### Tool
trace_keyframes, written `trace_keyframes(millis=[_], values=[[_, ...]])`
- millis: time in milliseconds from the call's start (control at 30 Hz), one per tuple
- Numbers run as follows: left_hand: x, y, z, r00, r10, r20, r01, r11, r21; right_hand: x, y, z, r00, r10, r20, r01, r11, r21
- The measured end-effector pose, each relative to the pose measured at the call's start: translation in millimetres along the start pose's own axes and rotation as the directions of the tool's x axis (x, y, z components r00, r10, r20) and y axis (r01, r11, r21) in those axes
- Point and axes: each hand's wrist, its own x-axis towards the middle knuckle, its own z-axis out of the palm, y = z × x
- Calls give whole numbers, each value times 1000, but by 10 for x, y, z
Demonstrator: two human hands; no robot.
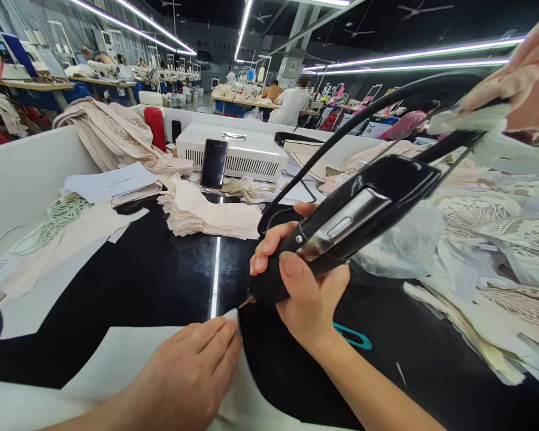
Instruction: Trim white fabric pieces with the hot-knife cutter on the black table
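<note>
My right hand (308, 287) is closed around a black corded hot knife (341, 230) with a silver switch plate. It slants down to the left, its thin metal tip (247, 302) beside the raised edge of the white fabric (117, 359). My left hand (193, 365) grips that fabric near the edge, fingers together, fingertips just left of the tip; its thumb is hidden. Whether the tip touches the fabric, I cannot tell. A teal-handled tool (353, 336) lies partly behind my right wrist.
A stack of cream fabric pieces (206, 209), a phone (214, 163) and a white vented box (233, 152) stand behind. Lace pieces (512, 227) and a plastic bag (404, 242) lie right. The black cord (323, 149) loops above. Another person's hand (516, 90) shows at upper right.
</note>
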Motion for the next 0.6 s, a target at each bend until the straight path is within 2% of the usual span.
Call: trace_keyframes(millis=[367, 600], values=[[31, 15, 37, 996, -22, -88, 24, 1000, 21, -37, 17, 15, 1000, -4, 5, 4, 999, 37], [60, 20, -9, 996, -15, -83, 18, 999, 32, -32, 9, 19, 1000, 3, -14, -2, 1000, 17]])
